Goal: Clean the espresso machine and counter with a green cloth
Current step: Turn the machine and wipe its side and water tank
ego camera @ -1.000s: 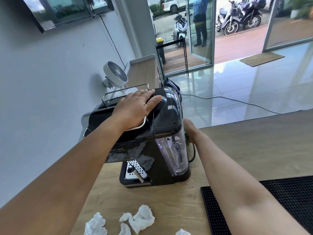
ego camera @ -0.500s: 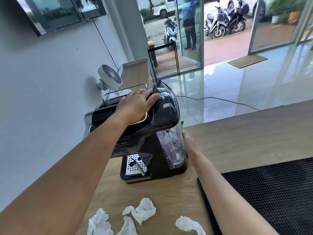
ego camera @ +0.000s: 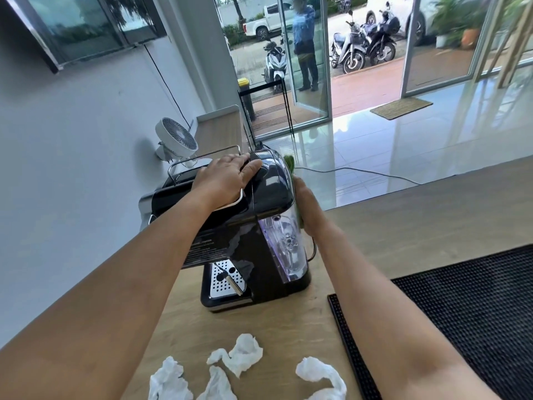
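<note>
right hand [ego camera: 308,209] risen | fingers [ego camera: 298,188] flat on upright green cloth [ego camera: 289,163] | left hand [ego camera: 227,180] flat

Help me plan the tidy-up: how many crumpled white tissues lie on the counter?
4. One tissue near left, a second right of it at the bottom edge, a third just beyond that, a fourth beside the black mat. More may lie below the frame.

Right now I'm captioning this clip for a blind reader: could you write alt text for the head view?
A person's left hand rests on top of a black espresso machine on a wooden counter, while the right hand presses a green cloth against its side. Crumpled white tissues lie in front, a black mat to the right.
</note>
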`<state>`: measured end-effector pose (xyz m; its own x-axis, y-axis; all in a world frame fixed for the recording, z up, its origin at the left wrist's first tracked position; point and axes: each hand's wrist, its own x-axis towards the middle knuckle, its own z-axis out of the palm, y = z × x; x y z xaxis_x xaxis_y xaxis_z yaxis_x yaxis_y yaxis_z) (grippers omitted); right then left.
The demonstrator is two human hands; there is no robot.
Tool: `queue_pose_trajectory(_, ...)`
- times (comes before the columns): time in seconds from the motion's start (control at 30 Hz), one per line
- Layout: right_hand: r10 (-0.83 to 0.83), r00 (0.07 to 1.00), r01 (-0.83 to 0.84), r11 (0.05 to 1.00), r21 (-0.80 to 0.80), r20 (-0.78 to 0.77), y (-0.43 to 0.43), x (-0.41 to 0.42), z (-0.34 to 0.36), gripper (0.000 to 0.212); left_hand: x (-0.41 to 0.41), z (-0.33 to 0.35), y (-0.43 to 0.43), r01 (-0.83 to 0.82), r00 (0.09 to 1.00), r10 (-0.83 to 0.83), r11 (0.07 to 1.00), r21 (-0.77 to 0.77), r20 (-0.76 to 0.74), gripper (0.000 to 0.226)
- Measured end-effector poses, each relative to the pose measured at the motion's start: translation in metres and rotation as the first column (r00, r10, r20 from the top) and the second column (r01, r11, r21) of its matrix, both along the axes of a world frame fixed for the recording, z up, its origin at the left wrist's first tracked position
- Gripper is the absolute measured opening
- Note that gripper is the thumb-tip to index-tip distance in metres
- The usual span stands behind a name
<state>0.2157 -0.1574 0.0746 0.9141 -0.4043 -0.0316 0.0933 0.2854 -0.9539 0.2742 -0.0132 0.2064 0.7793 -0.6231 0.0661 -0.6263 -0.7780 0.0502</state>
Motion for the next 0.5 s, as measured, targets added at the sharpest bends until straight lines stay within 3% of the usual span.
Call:
queue_pose_trajectory(0.1,0.08,0.964,-0.062,0.995,0.079,-0.253,0.01,-0.005,-0.048,0.072,0.004,-0.002,0.001,0.009,1.0,-0.009,1.0,0.002,-0.008,0.07)
queue_pose_trajectory(0.17,0.012,0.956,0.015,0.996,0.089,-0.293,0.024,-0.029,-0.065,0.069,0.008,-0.005,0.002,0.023,1.0,-0.023,1.0,0.0,-0.013,0.076)
queue_pose_trajectory(0.3,-0.204,0.967,0.226,0.964,0.143,-0.151,0.079,-0.088,-0.057,0.045,0.008,-0.005,0.001,0.011,1.0,-0.011,1.0,-0.005,-0.015,0.073)
queue_pose_trajectory(0.4,-0.311,0.947,0.304,0.948,0.091,0.079,0.097,-0.099,-0.016,0.046,0.003,-0.003,0.001,0.0,1.0,0.0,1.0,0.006,-0.014,0.07)
queue_pose_trajectory(0.5,-0.383,0.916,0.38,0.924,0.047,0.12,0.078,-0.075,0.017,0.043,0.001,-0.001,0.0,-0.008,1.0,0.008,1.0,-0.001,-0.021,0.069)
